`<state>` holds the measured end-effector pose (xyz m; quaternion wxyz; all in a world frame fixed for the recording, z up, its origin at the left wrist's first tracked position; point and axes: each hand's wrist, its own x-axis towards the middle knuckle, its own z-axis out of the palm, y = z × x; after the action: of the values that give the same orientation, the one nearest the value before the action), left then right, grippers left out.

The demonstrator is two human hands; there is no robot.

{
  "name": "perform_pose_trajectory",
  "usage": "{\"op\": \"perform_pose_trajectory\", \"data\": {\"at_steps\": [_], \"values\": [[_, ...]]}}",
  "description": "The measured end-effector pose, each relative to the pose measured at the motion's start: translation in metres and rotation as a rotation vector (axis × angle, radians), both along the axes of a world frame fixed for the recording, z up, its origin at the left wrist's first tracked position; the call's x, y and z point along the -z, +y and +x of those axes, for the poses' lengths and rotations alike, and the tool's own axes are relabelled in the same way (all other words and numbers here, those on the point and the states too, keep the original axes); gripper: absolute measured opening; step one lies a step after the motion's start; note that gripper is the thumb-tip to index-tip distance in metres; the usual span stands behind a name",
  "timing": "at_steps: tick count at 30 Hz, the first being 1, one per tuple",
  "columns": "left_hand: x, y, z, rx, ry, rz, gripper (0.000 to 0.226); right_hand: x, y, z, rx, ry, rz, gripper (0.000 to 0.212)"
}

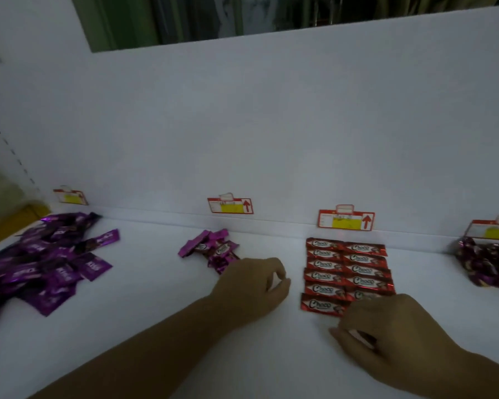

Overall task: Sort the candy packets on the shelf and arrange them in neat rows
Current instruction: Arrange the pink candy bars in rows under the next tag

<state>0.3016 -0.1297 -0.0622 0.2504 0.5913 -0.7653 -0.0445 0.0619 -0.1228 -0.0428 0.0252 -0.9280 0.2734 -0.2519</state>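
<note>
The white shelf (162,326) runs left to right, with a white wall (271,125) standing at its back edge. Four tags (346,220) are stuck low on that wall.

The red packets (346,269) lie flat in two neat rows, side by side, under the third tag. Their far ends sit near the wall. The left row has six packets. The right row shows five, and the nearest one is partly hidden by the right hand (401,332). That hand is at the near end of the right row. Its fingers are curled around a packet (362,338); only a pale reddish edge peeks out.

The left hand (251,286) is just left of the red rows, and its back covers the near end of a small pink pile (211,249). Its fingers are curled with the thumb close to the first finger, and no packet shows inside.

A big messy purple pile (41,263) fills the left end and goes off the left edge. A dark shiny pile (487,263) sits at the right edge.

Bare white shelf lies between the purple and pink piles, and between the red rows and the dark pile. The front of the shelf is bare too, with only the two arms across it.
</note>
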Motion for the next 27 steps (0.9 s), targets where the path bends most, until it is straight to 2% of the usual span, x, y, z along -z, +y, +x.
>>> {"op": "perform_pose_trajectory", "data": {"at_steps": [2,4,8,12,14,17,19,21,24,27], "values": [[0.003,0.008,0.026,-0.009,-0.019,-0.045,0.020,-0.007,0.005,0.020,-0.001,0.007,0.005,0.036],[0.002,0.010,0.062,-0.062,0.002,-0.085,0.016,-0.010,0.004,0.051,0.049,-0.010,0.043,0.040],[-0.007,-0.009,0.126,-0.084,0.027,-0.133,0.007,-0.004,-0.020,0.130,0.114,-0.048,0.196,0.024],[-0.006,-0.038,0.153,-0.051,0.140,-0.091,0.019,0.009,-0.052,0.195,0.266,-0.021,0.341,0.057],[-0.001,-0.050,0.155,-0.014,0.169,0.013,0.034,0.018,-0.061,0.214,0.339,-0.011,0.341,0.062],[0.012,-0.055,0.150,0.097,0.092,0.102,0.047,0.031,-0.065,0.223,0.392,0.151,0.218,0.053],[0.019,-0.050,0.146,0.152,-0.042,0.142,0.047,0.032,-0.062,0.221,0.375,0.210,0.256,0.052],[0.018,-0.044,0.144,0.179,-0.099,0.201,0.048,0.028,-0.055,0.214,0.322,0.166,0.313,0.052],[0.011,-0.024,0.139,0.254,-0.079,0.269,0.053,0.024,-0.034,0.204,0.245,0.065,0.322,0.057],[0.003,0.004,0.141,0.333,0.085,0.240,0.055,0.024,-0.011,0.193,0.253,0.007,0.384,0.067]]}}
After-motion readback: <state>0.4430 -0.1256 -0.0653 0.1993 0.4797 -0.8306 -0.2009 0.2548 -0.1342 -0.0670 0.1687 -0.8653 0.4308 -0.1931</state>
